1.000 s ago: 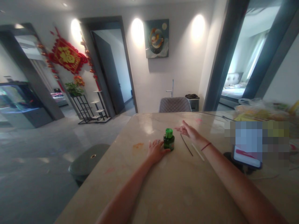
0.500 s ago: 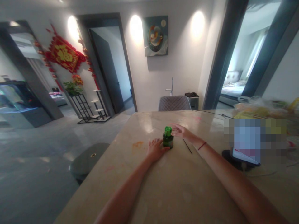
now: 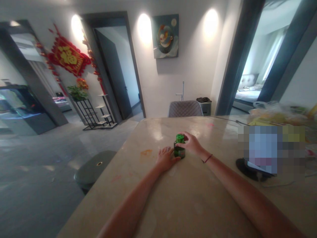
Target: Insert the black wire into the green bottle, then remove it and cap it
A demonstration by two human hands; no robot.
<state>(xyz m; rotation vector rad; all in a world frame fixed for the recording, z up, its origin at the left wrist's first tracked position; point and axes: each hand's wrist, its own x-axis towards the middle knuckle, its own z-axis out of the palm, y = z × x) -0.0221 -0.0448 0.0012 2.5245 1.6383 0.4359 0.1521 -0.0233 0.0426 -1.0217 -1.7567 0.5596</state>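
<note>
A small dark green glass bottle (image 3: 179, 152) with a bright green cap (image 3: 180, 138) stands upright on the marble-look table (image 3: 193, 191). My left hand (image 3: 165, 158) lies on the table at the bottle's left, fingers spread, with the thumb by the front of its base. From the right, my right hand (image 3: 192, 144) has its thumb and fingers closed around the cap, thumb in front. The far fingers are partly hidden behind the cap. A red cord circles my right wrist.
On the right are a blurred-out device on a dark stand (image 3: 256, 172) and plastic bags (image 3: 279, 114). A black cable (image 3: 223, 119) runs along the far edge. A quilted grey chair (image 3: 185, 109) stands beyond the table, a grey stool (image 3: 95, 168) at its left.
My right hand has gone from open fingers beside the bottle to a grip on its cap. Its wrist now covers most of the thin dark stick. My left hand has stayed nearly still.
</note>
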